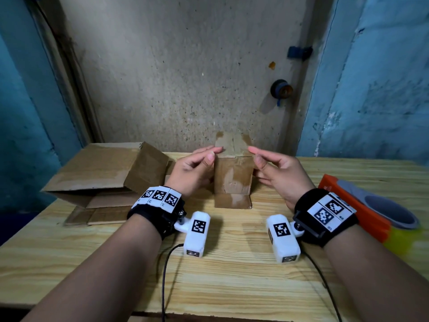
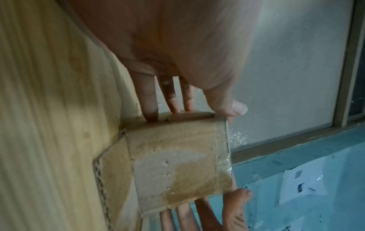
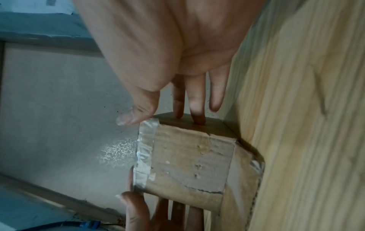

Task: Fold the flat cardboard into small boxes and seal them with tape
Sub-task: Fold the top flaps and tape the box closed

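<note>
— Standing upright near the middle of the desk (image 1: 232, 263), is that the small cardboard box (image 1: 232, 175)?

— Yes, with one flap (image 1: 232, 201) lying flat on the wood toward the person and the rear flaps (image 1: 232, 142) still up.

— What is the left hand (image 1: 192, 169) doing?

— It grasps the box's left side: fingers (image 2: 150, 100) run along the wall, and the thumb (image 2: 229, 103) sits at the top edge.

— And the right hand (image 1: 278, 175)?

— It grasps the right side likewise, fingers (image 3: 195, 100) against the wall, thumb (image 3: 138, 112) at the top corner by a strip of clear tape (image 3: 144, 153) folded over the edge.

— Anything else around?

— A larger open carton (image 1: 99, 173) lies on its side to the left, over flat cardboard pieces (image 1: 102, 214). An orange packet (image 1: 355, 205) and a grey tape roll (image 1: 390, 210) sit at the right edge.
</note>
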The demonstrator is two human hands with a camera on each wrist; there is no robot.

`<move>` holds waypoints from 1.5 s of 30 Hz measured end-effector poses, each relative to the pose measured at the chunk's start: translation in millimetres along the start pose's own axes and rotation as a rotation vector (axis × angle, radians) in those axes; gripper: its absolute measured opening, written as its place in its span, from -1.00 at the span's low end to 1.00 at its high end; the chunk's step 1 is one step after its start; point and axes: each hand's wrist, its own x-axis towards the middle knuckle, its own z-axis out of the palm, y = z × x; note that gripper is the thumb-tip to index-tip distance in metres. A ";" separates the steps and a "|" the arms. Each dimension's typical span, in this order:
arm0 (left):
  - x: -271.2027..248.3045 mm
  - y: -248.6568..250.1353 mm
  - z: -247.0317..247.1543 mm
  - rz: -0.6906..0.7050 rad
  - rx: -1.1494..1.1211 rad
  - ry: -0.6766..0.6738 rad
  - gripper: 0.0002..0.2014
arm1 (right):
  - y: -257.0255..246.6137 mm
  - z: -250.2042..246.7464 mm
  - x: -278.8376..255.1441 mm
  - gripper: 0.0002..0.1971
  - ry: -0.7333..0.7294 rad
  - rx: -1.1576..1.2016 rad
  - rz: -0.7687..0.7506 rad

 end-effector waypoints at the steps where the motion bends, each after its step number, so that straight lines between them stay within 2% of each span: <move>1: -0.1 -0.3 -0.1 0.001 0.002 -0.018 -0.71 | 0.4 -0.6 0.1 -0.70 -0.001 0.011 0.004; 4: -1.1 0.4 -0.5 -0.004 0.015 -0.047 -0.76 | 1.0 1.2 2.6 -0.68 0.003 0.076 0.043; 8: -0.9 0.1 -1.1 -0.028 0.005 -0.033 -0.72 | 4.4 2.0 5.4 -0.65 -0.032 0.308 0.115; 10: -0.9 -0.3 -1.1 -0.040 -0.015 -0.033 -0.73 | 8.2 0.0 6.9 -0.64 -0.039 0.352 0.121; 16: 0.1 0.9 3.6 -0.105 -0.144 0.025 -0.64 | 4.0 0.2 5.5 -0.63 -0.052 0.326 0.052; 18: 0.1 3.6 6.9 -0.131 -0.217 0.022 -0.69 | 0.0 1.9 4.6 -0.72 -0.028 0.296 0.018; 20: -0.8 5.5 9.9 -0.091 -0.190 0.023 -0.77 | -2.8 6.8 3.4 -0.86 0.014 0.218 -0.018; 21: -1.5 5.5 11.3 -0.061 -0.165 0.018 -0.79 | -3.6 9.8 2.6 -0.79 0.033 0.175 -0.041; 23: -3.2 5.7 14.9 -0.009 -0.110 -0.002 -0.73 | 1.1 13.1 4.6 -0.50 0.089 0.062 -0.076; 24: -3.3 5.5 16.5 0.020 -0.075 -0.010 -0.70 | 3.8 13.7 6.2 -0.42 0.115 0.011 -0.094; 26: 0.0 1.5 18.3 0.108 0.006 0.003 -0.68 | 8.1 13.7 8.8 -0.38 0.132 -0.046 -0.120; 29: 6.4 -6.4 21.0 0.232 0.113 0.076 -0.74 | 10.1 12.9 10.8 -0.43 0.111 -0.013 -0.136; 32: 8.9 -8.8 23.9 0.230 0.101 0.094 -0.75 | 13.4 13.0 11.3 -0.45 0.068 0.016 -0.152; 36: 8.2 -9.7 20.8 0.167 -0.046 0.057 -0.68 | 16.6 7.5 11.9 -0.46 -0.047 0.039 -0.111; 40: 9.8 -12.8 19.0 0.092 -0.137 0.073 -0.68 | 10.0 4.2 11.0 -0.77 -0.016 0.126 -0.065; 45: 11.2 -17.1 16.6 0.061 -0.125 0.066 -0.74 | 10.2 -1.7 11.9 -0.71 -0.022 0.190 0.024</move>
